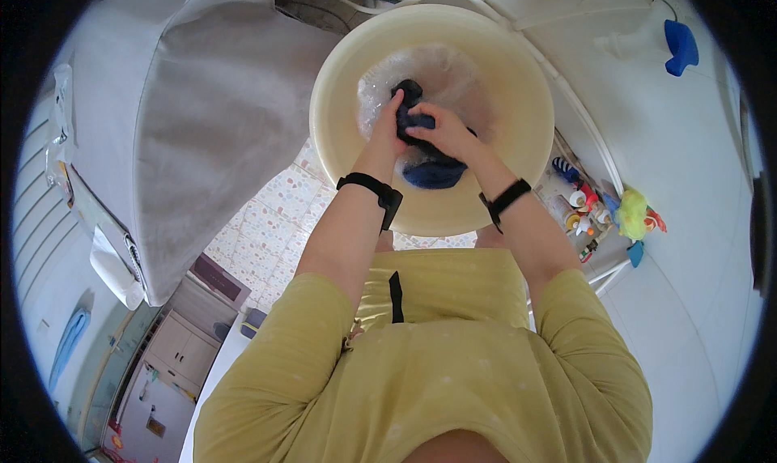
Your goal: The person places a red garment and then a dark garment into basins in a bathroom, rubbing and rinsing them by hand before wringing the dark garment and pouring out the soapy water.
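Note:
A round cream plastic basin [334, 56] sits before me, with sudsy water [452, 74] in it. Over the water I hold a dark navy wet cloth [434, 174], perhaps a garment. My left hand [388, 126] grips its bunched upper part, thumb along the top. From the other side my right hand [446, 129] has its fingers curled onto the same bunch. The cloth's lower end hangs down to the suds near the basin's front side. Folds hide part of the cloth and some fingertips. Each wrist wears a black band.
To the left a large grey fabric cover [224, 99] drapes over something bulky and reaches the basin's side. White pipes [570, 92] run along the wall at the right. Bottles and small items [583, 211] stand low beside the basin. A blue plastic holder [681, 47] hangs on the wall.

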`<state>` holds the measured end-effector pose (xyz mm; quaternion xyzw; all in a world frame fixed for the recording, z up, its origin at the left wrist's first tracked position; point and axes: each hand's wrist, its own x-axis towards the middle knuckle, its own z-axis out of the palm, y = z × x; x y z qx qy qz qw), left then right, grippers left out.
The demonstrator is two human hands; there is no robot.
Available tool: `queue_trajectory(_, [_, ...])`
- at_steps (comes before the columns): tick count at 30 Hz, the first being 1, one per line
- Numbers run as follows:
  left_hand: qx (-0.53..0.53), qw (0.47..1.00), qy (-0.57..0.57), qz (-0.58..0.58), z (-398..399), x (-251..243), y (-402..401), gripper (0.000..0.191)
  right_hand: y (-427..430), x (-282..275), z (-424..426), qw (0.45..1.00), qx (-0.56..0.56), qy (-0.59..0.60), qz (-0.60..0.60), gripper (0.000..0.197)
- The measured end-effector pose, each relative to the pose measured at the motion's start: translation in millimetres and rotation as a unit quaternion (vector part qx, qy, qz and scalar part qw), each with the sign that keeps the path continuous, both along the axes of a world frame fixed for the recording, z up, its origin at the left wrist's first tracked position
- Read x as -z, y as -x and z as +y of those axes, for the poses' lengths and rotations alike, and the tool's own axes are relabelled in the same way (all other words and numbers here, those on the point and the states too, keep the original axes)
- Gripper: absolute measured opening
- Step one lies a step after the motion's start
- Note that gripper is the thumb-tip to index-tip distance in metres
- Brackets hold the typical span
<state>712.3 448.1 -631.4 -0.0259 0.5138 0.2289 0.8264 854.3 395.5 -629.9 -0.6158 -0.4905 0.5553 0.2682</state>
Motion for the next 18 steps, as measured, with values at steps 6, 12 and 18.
queue_trajectory(6, [-0.024, 0.998, -0.001, 0.062, -19.3, -15.9, 2.8, 0.022, 25.6, -86.6, 1.3, 0.999, 0.036, -0.004, -0.041, 0.03])
queue_trajectory(12, [0.03, 0.992, -0.018, 0.12, -24.5, -26.0, -29.2, 0.02, -13.0, -26.8, 9.3, 0.97, 0.09, -0.053, -0.219, 0.032])
queue_trajectory(18, [0.15, 0.965, -0.018, 0.214, -11.3, -27.7, 15.2, 0.04, -30.5, -37.6, 6.3, 0.906, 0.008, 0.012, -0.422, 0.034])
